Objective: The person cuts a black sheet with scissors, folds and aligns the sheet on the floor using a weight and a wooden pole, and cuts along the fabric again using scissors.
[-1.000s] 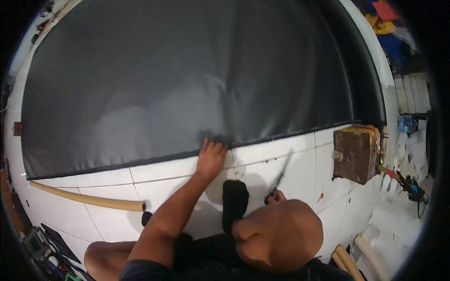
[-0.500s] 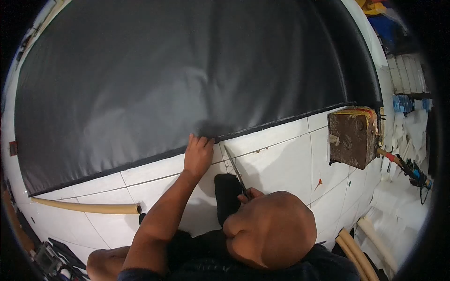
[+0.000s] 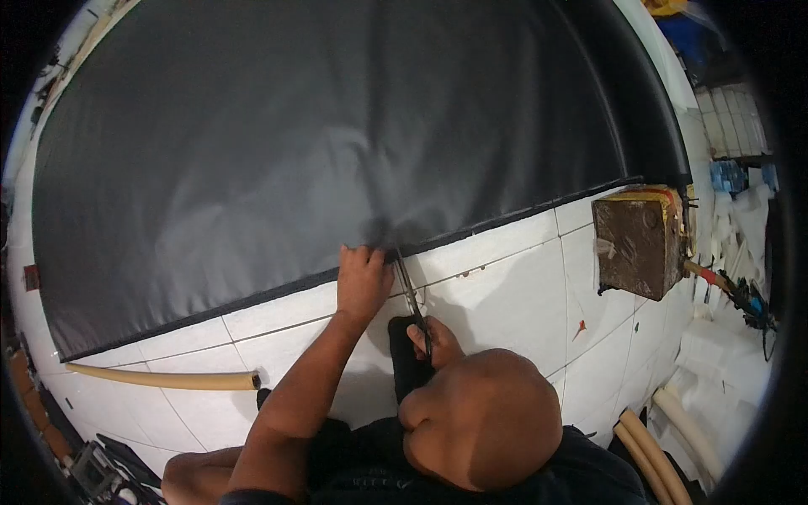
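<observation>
A large black sheet with a soft sheen lies across the tiled floor. My left hand grips its near edge, fingertips on top of the material. Just to the right, my right hand is closed around the handles of long metal scissors. The blades point away from me and their tips reach the sheet's edge beside my left fingers. Whether the blades are apart at the tips is hard to see. A dark-covered foot is partly under the scissors.
A brown box-like block stands at the sheet's right corner. One cardboard tube lies at the left; more tubes are at the lower right. White scraps and a stick wrapped in dark cords lie at the right.
My right hand has brought the scissors forward and left, from above the floor to the sheet's edge. My left hand has stayed on that edge. The camera view has shifted slightly.
</observation>
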